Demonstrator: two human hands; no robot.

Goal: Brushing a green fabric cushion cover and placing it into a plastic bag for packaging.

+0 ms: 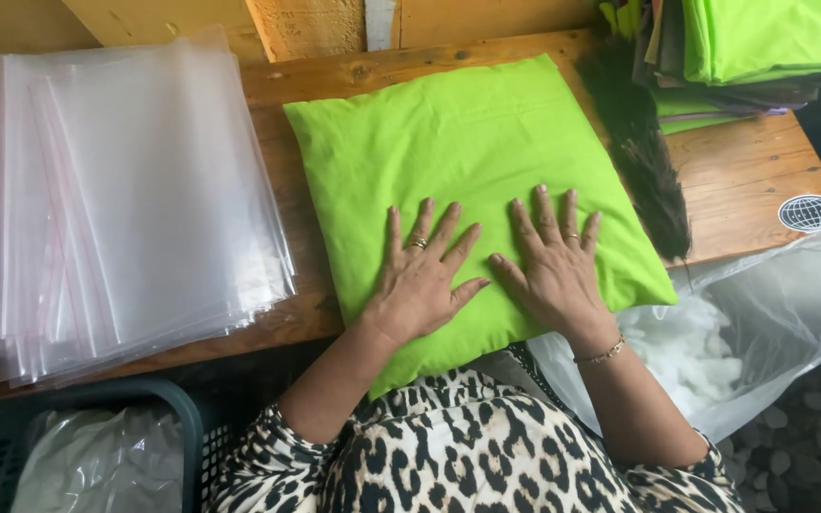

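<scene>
1. Overhead, head view: a lime-green cushion (467,180) lies flat on a wooden table (743,180), its near corner overhanging the table's front edge toward the person.
2. Left hand (420,280) rests palm-down on the cushion's near half, fingers spread, a ring on one finger. Nothing is pinched or gripped.
3. Right hand (553,266) lies just beside it, also flat and spread, thumbs nearly touching; a ring and a thin bracelet show. Palms are hidden against the fabric.
4. To the left, a stack of clear plastic bags (125,199) sits on the table, apart from the cushion; its far-left edge is cut off.
5. A dark feather duster (643,152) lies along the cushion's right edge; its handle end is hidden under folded green fabric (762,43) at the top right, partly out of frame.
6. Lower right, a clear sack of white stuffing (715,342) is partly masked by the right forearm.
7. Lower left, a dark plastic basket (78,446) is cut off; its contents are hard to make out.
</scene>
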